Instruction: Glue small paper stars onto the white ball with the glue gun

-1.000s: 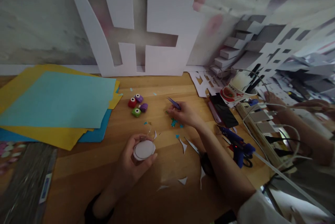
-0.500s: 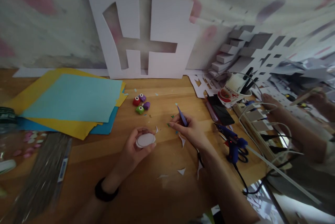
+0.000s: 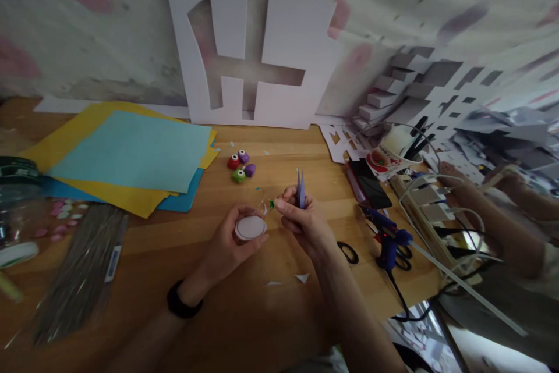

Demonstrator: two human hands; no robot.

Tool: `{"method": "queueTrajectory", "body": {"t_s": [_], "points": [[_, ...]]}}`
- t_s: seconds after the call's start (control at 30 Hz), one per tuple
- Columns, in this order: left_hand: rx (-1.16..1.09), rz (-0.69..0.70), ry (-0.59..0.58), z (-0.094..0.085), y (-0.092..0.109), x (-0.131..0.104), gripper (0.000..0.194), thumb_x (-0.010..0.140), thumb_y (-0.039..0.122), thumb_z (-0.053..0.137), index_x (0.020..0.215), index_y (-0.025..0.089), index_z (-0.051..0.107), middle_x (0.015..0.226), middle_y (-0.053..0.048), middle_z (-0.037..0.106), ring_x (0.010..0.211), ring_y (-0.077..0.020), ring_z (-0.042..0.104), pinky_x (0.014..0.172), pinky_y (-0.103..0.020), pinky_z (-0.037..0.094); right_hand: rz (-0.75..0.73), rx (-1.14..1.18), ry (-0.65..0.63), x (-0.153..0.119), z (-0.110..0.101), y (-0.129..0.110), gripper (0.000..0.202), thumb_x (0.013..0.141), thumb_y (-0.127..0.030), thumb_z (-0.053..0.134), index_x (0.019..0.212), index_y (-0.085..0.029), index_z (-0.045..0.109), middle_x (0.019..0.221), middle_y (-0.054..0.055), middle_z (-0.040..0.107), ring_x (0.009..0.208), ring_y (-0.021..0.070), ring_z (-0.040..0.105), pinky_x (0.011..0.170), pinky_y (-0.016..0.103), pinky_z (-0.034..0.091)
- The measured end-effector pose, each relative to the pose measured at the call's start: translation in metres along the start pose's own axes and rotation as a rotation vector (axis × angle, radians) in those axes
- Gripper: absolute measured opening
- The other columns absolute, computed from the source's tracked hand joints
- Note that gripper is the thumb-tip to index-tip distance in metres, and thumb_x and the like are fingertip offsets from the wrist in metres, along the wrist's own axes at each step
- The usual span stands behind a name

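My left hand [image 3: 227,248], with a black band on its wrist, is closed around a white oval disc [image 3: 250,227], apparently paper, its flat face turned up. Purple tweezers [image 3: 301,191] are in my right hand [image 3: 307,226], their parted tips pointing up and away from me. At the same hand's thumb and fingertip is a tiny green piece [image 3: 271,205], close to the disc but apart from it. Small red, purple and green figures [image 3: 239,176] with round eyes sit beyond my hands. White paper scraps [image 3: 302,278] lie nearer to me.
Coloured sheets [image 3: 131,149] and a bundle of thin sticks [image 3: 82,268] are on the left. To the right are a blue glue gun [image 3: 386,239], a phone [image 3: 369,183], a power strip [image 3: 425,227] and another person's arm [image 3: 493,221]. A cut-out white board [image 3: 283,102] stands behind.
My right hand has come left toward the disc, and the tweezers have turned more upright with their tips apart. My left hand keeps its hold on the disc. The view has shifted slightly.
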State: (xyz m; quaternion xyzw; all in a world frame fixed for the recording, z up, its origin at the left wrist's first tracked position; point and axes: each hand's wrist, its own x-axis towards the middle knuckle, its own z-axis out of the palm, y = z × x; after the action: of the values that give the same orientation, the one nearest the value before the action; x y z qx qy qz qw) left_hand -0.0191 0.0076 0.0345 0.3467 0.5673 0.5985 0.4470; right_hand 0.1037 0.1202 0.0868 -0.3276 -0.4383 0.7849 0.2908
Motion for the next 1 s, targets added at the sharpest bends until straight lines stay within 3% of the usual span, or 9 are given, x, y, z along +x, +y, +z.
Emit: {"method": "queueTrajectory", "body": {"t_s": [0.1, 0.47, 1.0], "points": [[0.02, 0.01, 0.001, 0.0, -0.001, 0.0, 0.042, 0.071, 0.033, 0.076, 0.103, 0.021, 0.053, 0.109, -0.008, 0.066, 0.099, -0.0213, 0.065, 0.089, -0.039, 0.054, 0.052, 0.032, -0.003, 0.001, 0.006, 0.002, 0.044, 0.054, -0.032, 0.092, 0.071, -0.021, 0.054, 0.048, -0.014, 0.037, 0.039, 0.0007, 0.015, 0.034, 0.017, 0.009], [0.047, 0.037, 0.008, 0.0, -0.001, 0.0, 0.041, 0.072, 0.032, 0.076, 0.104, 0.021, 0.054, 0.108, -0.008, 0.066, 0.098, -0.0222, 0.066, 0.087, -0.04, 0.055, 0.112, 0.043, 0.083, 0.003, 0.015, 0.005, 0.048, 0.052, -0.032, 0.092, 0.067, -0.021, 0.048, 0.046, -0.015, 0.031, 0.038, 0.0008, 0.018, 0.034, 0.016, 0.011], [0.041, 0.023, 0.002, 0.001, 0.0, -0.001, 0.042, 0.071, 0.033, 0.076, 0.105, 0.022, 0.053, 0.108, -0.008, 0.067, 0.095, -0.0219, 0.066, 0.085, -0.039, 0.055, 0.056, -0.013, 0.135, 0.004, 0.018, 0.007, 0.052, 0.05, -0.035, 0.091, 0.067, -0.022, 0.043, 0.049, -0.014, 0.038, 0.037, 0.0006, 0.022, 0.033, 0.017, 0.014]]}}
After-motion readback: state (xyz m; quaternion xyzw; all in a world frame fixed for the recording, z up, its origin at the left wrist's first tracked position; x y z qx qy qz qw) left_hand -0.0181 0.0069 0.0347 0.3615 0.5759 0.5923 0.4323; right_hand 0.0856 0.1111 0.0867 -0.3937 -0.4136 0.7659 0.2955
